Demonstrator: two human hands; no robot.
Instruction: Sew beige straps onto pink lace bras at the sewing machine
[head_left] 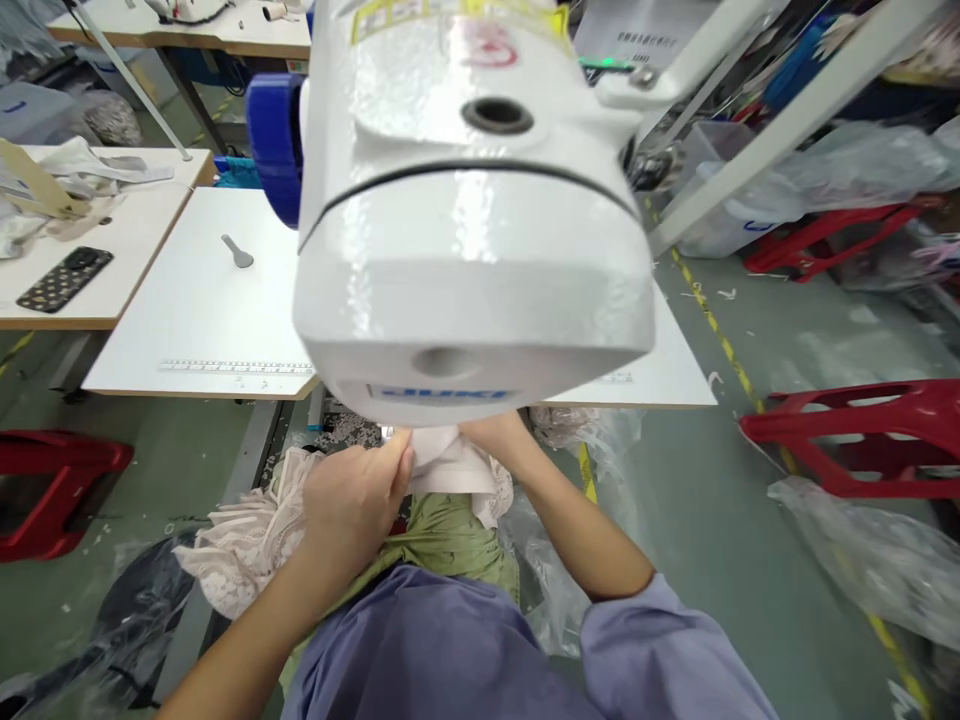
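A white sewing machine (472, 260) fills the upper middle of the head view. Just below its front end, my left hand (356, 500) is closed on a pale pink lace-trimmed cloth (454, 475), with the thumb pressed along its left side. My right hand (495, 437) meets the same cloth from the right; its fingers are hidden under the machine head. The cloth hangs over my lap, and its lace edge shows at the right. The needle area is hidden. A bunch of similar lace pieces (255, 530) lies beside my left forearm.
The white table (202, 300) carries a ruler strip (236, 367) and a small grey spoon-shaped piece (238, 251). A phone (65, 279) lies on the neighbouring table. Red stools (862, 438) and plastic bags (870, 550) stand on the floor at right. A white post (787, 125) slants there.
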